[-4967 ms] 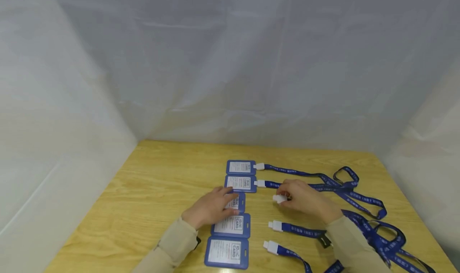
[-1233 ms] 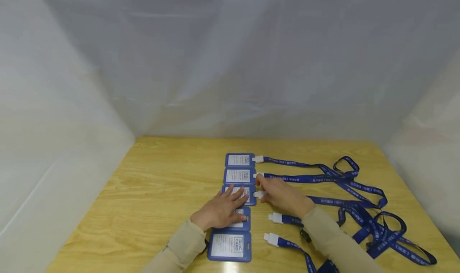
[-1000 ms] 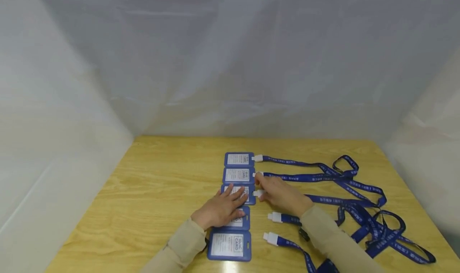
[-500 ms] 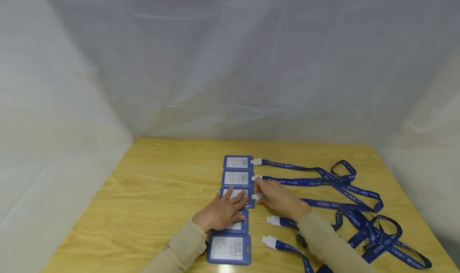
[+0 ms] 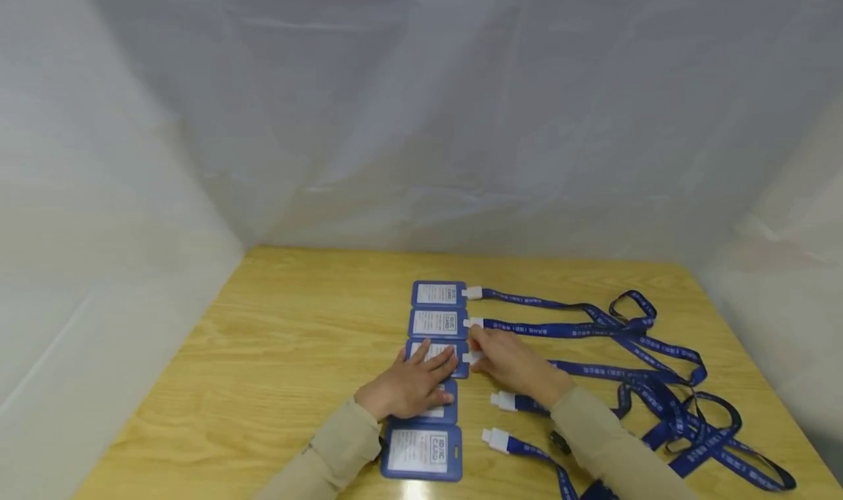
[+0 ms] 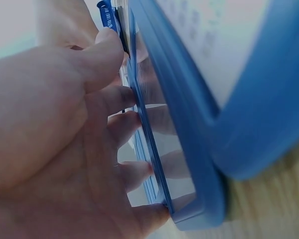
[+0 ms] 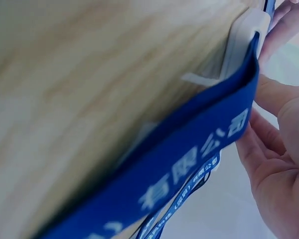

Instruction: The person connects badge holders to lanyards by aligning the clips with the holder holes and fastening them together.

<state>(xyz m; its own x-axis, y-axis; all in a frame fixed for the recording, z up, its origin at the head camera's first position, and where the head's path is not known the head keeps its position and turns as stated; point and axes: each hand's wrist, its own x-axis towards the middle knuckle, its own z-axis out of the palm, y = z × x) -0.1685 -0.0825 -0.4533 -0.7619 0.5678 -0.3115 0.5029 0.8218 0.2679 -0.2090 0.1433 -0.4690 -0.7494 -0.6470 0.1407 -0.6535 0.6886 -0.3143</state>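
My left hand [image 5: 411, 386] lies with spread fingers over the third blue ID badge holder [image 5: 463, 368], its thumb across the fourth holder [image 5: 451, 413]. In the left wrist view, the fingertips rest on the clear face of a holder [image 6: 202, 199]. My right hand [image 5: 516, 361] pinches the white plastic clip [image 5: 470, 357] of a blue lanyard [image 5: 599, 370], right at the third holder's slotted right edge. The fingers partly cover this clip. Along the right wrist view runs the lanyard strap [image 7: 189, 164] with white lettering, up to a white clip [image 7: 241, 45].
Two holders farther back [image 5: 437, 293] have lanyard clips at their right edges. Nearest me lies the fifth holder [image 5: 421, 452]. Two loose clips, one [image 5: 503, 400] behind the other [image 5: 497, 439], lie right of the lower holders. Tangled straps [image 5: 691, 434] cover the table's right side.
Since five seconds ago, my right hand has brought the clip left to the third holder's edge, and that holder has shifted right into line. Over the last second both hands have stayed nearly still.
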